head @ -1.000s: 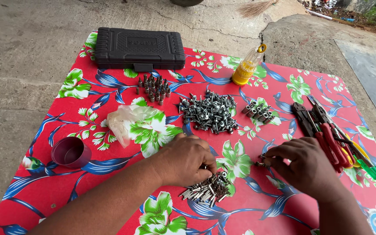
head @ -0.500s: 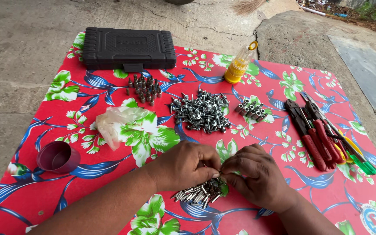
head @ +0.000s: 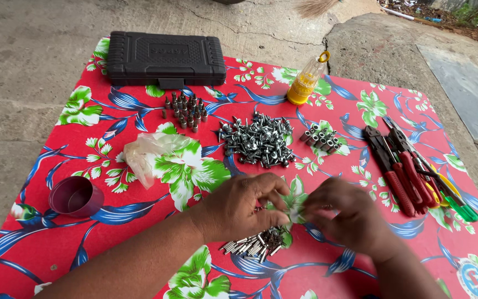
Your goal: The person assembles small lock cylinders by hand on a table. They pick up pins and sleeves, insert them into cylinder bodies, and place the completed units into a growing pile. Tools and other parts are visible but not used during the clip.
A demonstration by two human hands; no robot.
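Note:
My left hand (head: 244, 207) and my right hand (head: 349, 213) meet fingertip to fingertip over a red cloth with green and blue flowers (head: 139, 232). Their fingers are pinched together, but what is between them is hidden. Just below the left hand lies a small heap of silver screws (head: 253, 243), laid roughly side by side. A larger loose pile of silver screws (head: 258, 141) sits beyond the hands in the middle of the cloth.
A black tool case (head: 164, 58) lies at the far edge. Dark bits (head: 185, 109), small silver sleeves (head: 321, 138), a yellow bottle (head: 305, 80), a crumpled clear bag (head: 150, 152), a maroon cup (head: 76, 196) and red-handled pliers with screwdrivers (head: 410, 171) surround the hands. Concrete floor lies around.
My right hand has moved left from the cloth's right side and now meets the left hand over the near heap of screws. The view has shifted slightly.

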